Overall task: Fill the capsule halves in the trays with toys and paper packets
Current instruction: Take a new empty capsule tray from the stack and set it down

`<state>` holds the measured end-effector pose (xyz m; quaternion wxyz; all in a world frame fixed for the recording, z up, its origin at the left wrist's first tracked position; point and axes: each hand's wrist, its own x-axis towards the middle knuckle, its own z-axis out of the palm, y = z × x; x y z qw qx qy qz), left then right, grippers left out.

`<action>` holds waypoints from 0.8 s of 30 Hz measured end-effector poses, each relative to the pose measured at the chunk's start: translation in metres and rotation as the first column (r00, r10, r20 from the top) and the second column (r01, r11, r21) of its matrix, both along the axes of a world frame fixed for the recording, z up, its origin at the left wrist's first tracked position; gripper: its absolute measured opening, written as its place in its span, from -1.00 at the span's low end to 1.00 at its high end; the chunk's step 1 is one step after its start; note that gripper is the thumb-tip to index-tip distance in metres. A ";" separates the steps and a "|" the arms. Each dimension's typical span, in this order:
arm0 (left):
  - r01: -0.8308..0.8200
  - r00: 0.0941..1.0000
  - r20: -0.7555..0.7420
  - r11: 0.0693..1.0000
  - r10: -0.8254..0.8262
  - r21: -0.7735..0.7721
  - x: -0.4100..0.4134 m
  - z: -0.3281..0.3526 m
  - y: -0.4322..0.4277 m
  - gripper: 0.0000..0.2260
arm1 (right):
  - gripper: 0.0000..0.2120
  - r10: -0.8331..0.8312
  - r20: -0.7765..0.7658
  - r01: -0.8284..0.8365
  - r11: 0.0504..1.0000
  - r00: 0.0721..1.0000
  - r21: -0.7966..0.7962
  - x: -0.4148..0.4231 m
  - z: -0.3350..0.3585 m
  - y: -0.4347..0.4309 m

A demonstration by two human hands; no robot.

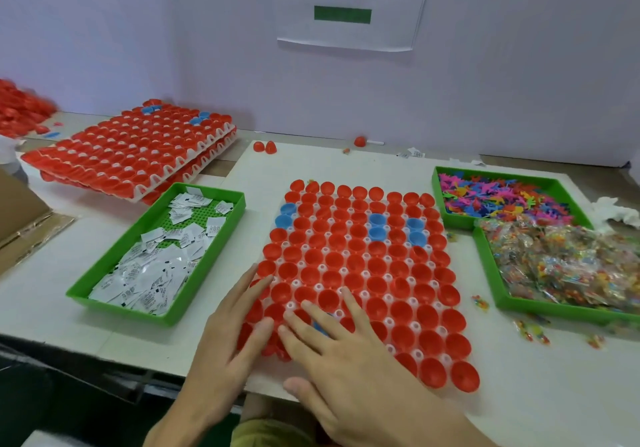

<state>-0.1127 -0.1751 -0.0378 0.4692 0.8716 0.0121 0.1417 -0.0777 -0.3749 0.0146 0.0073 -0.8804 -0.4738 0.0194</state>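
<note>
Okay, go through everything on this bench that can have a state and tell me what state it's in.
Front tray: lying flat, visible cups all loaded.
Capsule halves: mouths up, visible ones empty.
Left hand: open, flat on the tray's near end.
Right hand: open, flat on the same tray.
Packet bin: partly filled, floor showing.
Loose toy bin: full.
Bagged toy bin: heaped.
Back trays: stacked, loaded with halves.

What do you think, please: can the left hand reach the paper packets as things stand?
Probably yes: the left hand rests on the capsule tray, with only bare table between it and the paper packets.
</note>
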 end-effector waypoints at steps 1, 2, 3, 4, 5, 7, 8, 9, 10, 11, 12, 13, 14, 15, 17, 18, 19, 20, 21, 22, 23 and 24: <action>-0.007 1.000 -0.030 1.000 0.007 0.011 0.001 0.001 0.002 -0.51 | -0.45 0.001 0.009 -0.001 1.000 1.000 0.006 -0.001 0.000 0.000; -0.007 0.998 -0.058 0.999 0.011 0.054 0.002 0.001 0.004 -0.51 | -0.44 0.004 0.012 -0.004 1.000 1.000 -0.004 -0.002 -0.001 -0.002; 0.000 0.997 -0.079 0.992 0.010 0.123 0.002 0.001 0.006 -0.50 | -0.44 0.003 0.017 -0.003 0.999 1.000 -0.032 -0.001 0.000 -0.003; 0.011 0.995 -0.095 0.980 0.008 0.200 0.002 0.001 0.008 -0.48 | -0.43 -0.003 0.019 0.004 0.998 1.000 -0.068 0.000 0.002 -0.004; 0.023 0.994 -0.111 0.965 0.007 0.263 0.001 0.002 0.009 -0.46 | -0.42 0.007 0.018 -0.005 0.995 1.000 -0.100 0.001 0.002 -0.004; 0.046 0.988 -0.153 0.937 0.008 0.346 0.002 0.006 0.011 -0.41 | -0.41 0.062 -0.046 -0.066 0.993 0.997 -0.096 0.005 0.001 -0.004; 0.057 0.984 -0.175 0.918 0.014 0.392 0.002 0.008 0.012 -0.39 | -0.41 0.076 -0.069 -0.082 0.994 0.995 -0.079 0.007 0.000 -0.005; 0.068 0.980 -0.196 0.893 0.023 0.445 0.002 0.010 0.013 -0.38 | -0.42 0.085 -0.078 -0.090 0.993 0.993 -0.070 0.010 0.000 -0.006; 0.080 0.975 -0.218 0.863 0.036 0.498 0.003 0.012 0.013 -0.36 | -0.43 0.096 -0.071 -0.101 0.993 0.993 -0.065 0.013 0.001 -0.008; 0.092 0.970 -0.239 0.832 0.050 0.547 0.003 0.014 0.013 -0.36 | -0.44 0.105 -0.070 -0.109 0.992 0.992 -0.066 0.016 0.002 -0.010; 0.104 0.965 -0.254 0.797 0.063 0.595 0.003 0.016 0.013 -0.36 | -0.44 0.108 -0.072 -0.113 0.991 0.992 -0.070 0.019 0.003 -0.012; 0.118 0.961 -0.267 0.760 0.076 0.639 0.004 0.018 0.012 -0.36 | -0.45 0.113 -0.073 -0.119 0.990 0.991 -0.071 0.022 0.005 -0.013; 0.128 0.957 -0.276 0.734 0.084 0.667 0.004 0.019 0.011 -0.37 | -0.45 0.118 -0.069 -0.123 0.989 0.991 -0.078 0.024 0.007 -0.014; 0.131 0.956 -0.280 0.723 0.090 0.679 0.004 0.020 0.010 -0.37 | -0.45 0.122 -0.060 -0.127 0.988 0.991 -0.090 0.025 0.007 -0.014; 0.129 0.959 -0.271 0.713 0.089 0.690 0.004 0.020 0.011 -0.37 | -0.44 0.117 -0.048 -0.121 0.988 0.992 -0.098 0.024 0.006 -0.012; 0.124 0.962 -0.259 0.713 0.084 0.690 0.004 0.020 0.011 -0.37 | -0.44 0.110 -0.054 -0.114 0.989 0.992 -0.089 0.022 0.006 -0.011; 0.116 0.966 -0.246 0.721 0.077 0.683 0.004 0.020 0.011 -0.37 | -0.44 0.108 -0.065 -0.113 0.991 0.992 -0.075 0.020 0.005 -0.010; 0.109 0.970 -0.234 0.733 0.069 0.672 0.005 0.021 0.011 -0.37 | -0.45 0.111 -0.078 -0.116 0.991 0.991 -0.064 0.019 0.005 -0.010; 0.106 0.972 -0.225 0.742 0.063 0.662 0.004 0.021 0.011 -0.38 | -0.45 0.115 -0.092 -0.121 0.991 0.989 -0.057 0.017 0.005 -0.009; 0.100 0.975 -0.217 0.758 0.056 0.645 0.004 0.022 0.011 -0.39 | -0.44 0.115 -0.108 -0.122 0.991 0.987 -0.061 0.016 0.004 -0.009; 0.097 0.976 -0.212 0.773 0.050 0.627 0.004 0.023 0.011 -0.39 | -0.43 0.112 -0.121 -0.121 0.990 0.986 -0.074 0.014 0.004 -0.008; 0.096 0.977 -0.210 0.776 0.047 0.624 0.004 0.023 0.010 -0.39 | -0.42 0.107 -0.130 -0.118 0.989 0.986 -0.087 0.012 0.002 -0.008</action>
